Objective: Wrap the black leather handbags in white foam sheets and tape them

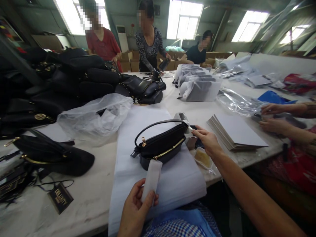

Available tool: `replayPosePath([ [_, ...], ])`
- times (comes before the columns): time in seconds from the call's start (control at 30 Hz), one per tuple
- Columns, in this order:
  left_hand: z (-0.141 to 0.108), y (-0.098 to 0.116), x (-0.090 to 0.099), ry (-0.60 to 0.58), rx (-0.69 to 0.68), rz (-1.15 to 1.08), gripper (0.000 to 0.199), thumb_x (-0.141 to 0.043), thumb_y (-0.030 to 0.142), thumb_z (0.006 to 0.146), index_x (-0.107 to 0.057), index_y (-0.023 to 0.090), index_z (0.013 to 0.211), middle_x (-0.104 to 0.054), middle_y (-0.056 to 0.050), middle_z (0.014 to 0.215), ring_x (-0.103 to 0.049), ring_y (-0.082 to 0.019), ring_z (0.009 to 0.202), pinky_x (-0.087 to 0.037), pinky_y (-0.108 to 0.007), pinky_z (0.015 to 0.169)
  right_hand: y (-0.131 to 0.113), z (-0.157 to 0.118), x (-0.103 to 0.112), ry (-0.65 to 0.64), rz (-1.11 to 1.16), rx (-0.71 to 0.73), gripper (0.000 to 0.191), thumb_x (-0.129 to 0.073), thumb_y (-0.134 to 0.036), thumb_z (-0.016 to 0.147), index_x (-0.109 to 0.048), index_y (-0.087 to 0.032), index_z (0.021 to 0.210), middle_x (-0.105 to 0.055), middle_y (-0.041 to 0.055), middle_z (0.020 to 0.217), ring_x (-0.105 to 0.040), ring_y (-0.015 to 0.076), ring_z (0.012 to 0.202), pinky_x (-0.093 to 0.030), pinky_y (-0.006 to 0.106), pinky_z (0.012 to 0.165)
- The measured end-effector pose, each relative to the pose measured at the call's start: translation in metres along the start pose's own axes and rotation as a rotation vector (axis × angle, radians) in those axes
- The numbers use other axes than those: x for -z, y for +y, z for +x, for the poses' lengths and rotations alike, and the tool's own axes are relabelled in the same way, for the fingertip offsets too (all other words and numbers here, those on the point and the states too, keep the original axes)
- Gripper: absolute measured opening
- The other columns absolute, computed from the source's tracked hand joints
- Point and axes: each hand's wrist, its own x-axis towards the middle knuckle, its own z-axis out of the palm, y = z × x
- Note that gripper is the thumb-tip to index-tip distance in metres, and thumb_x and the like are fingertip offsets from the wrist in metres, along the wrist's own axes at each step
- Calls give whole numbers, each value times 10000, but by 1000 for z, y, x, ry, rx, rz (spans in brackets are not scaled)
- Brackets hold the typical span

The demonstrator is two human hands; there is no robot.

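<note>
A small black handbag (pixel 163 141) with a looped handle and gold zippers lies on a stack of white paper sheets (pixel 138 118) in front of me. My left hand (pixel 138 204) holds a folded strip of whitish translucent wrapping (pixel 151 179) between thumb and fingers, its far end just before the bag's near end. At the bag's right end, my right hand (pixel 207 140) has its fingertips pinched together beside a grey tape dispenser (pixel 181 116). A small pale bit shows at those fingertips, too small to make out. The dispenser is partly hidden behind the bag.
Left are another black bag (pixel 61 154), a black hang tag (pixel 60 197) and a heap of black bags (pixel 86 72). A clear plastic bag (pixel 96 115) lies beside the paper. Right are grey-white boards (pixel 237 130), a small dish (pixel 202 158) and a co-worker's hands (pixel 276 120). Wrapped bags (pixel 199 89) stand behind.
</note>
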Motion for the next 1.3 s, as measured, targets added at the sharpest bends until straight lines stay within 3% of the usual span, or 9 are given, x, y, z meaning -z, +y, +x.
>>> replayPosePath([
  [0.1, 1, -1, 0, 5, 12, -4, 689, -879, 535, 596, -583, 184, 1110, -722, -50, 900, -721, -220, 712, -613, -342, 658, -14, -23, 5, 99, 137, 53, 348, -792, -512, 727, -793, -198, 878, -584, 105, 1402, -569, 291, 1254, -435, 400, 1079],
  [0.2, 3, -2, -1, 11, 19, -17, 690, -883, 535, 588, -587, 188, 1106, -725, -54, 905, -722, -221, 701, -611, -343, 649, -16, -47, 9, 107, 222, -14, 336, -774, -509, 765, -786, -212, 923, -690, 92, 1238, -620, 269, 1177, -477, 398, 1046],
  [0.4, 4, -3, 0, 12, 32, -26, 686, -885, 530, 584, -595, 186, 1101, -725, -58, 910, -724, -223, 699, -616, -346, 652, 9, -63, 4, -34, 380, -303, 423, -856, -524, 645, -761, -178, 869, -754, 96, 865, -716, 233, 800, -614, 338, 703],
  [0.53, 3, -3, 1, 5, 25, -11, 679, -876, 527, 604, -591, 181, 1114, -725, -63, 930, -725, -219, 707, -620, -345, 663, 21, -53, 6, -6, 215, -242, 482, -846, -562, 625, -765, -154, 868, -739, 78, 771, -616, 153, 561, -546, 275, 519],
  [0.73, 1, 0, 2, -35, 15, -27, 658, -854, 497, 653, -564, 175, 1148, -709, -52, 924, -722, -207, 730, -611, -326, 661, -1, -73, 11, -10, -55, -120, 496, -757, -605, 712, -764, -164, 940, -752, 84, 817, -622, 164, 561, -522, 290, 549],
  [0.87, 2, 1, 6, -130, 4, 3, 621, -818, 478, 716, -533, 175, 1178, -697, -55, 934, -725, -209, 786, -604, -319, 702, -38, -122, -1, -218, -52, -26, 361, -736, -550, 773, -757, -197, 845, -733, 65, 765, -618, 165, 562, -531, 299, 586],
  [1.07, 1, 0, 8, -174, -62, 8, 524, -770, 426, 791, -517, 194, 1187, -696, -44, 950, -713, -188, 820, -590, -297, 736, -76, -181, -36, -798, 206, -68, 273, -672, -457, 875, -750, -197, 901, -724, 52, 781, -638, 163, 654, -519, 261, 602],
  [1.13, 0, 0, 8, -183, -102, 15, 497, -757, 416, 807, -521, 190, 1181, -700, -53, 959, -707, -191, 836, -587, -296, 745, -77, -185, -50, -852, 223, -71, 250, -661, -432, 884, -746, -197, 868, -721, 39, 768, -635, 159, 670, -504, 254, 621],
  [1.3, -4, 1, 11, -183, -144, 58, 445, -722, 392, 840, -533, 196, 1192, -687, -58, 1006, -688, -199, 886, -592, -299, 750, -69, -176, -70, -785, 1, -27, 232, -664, -388, 865, -736, -198, 753, -693, 8, 659, -603, 157, 607, -447, 257, 584],
])
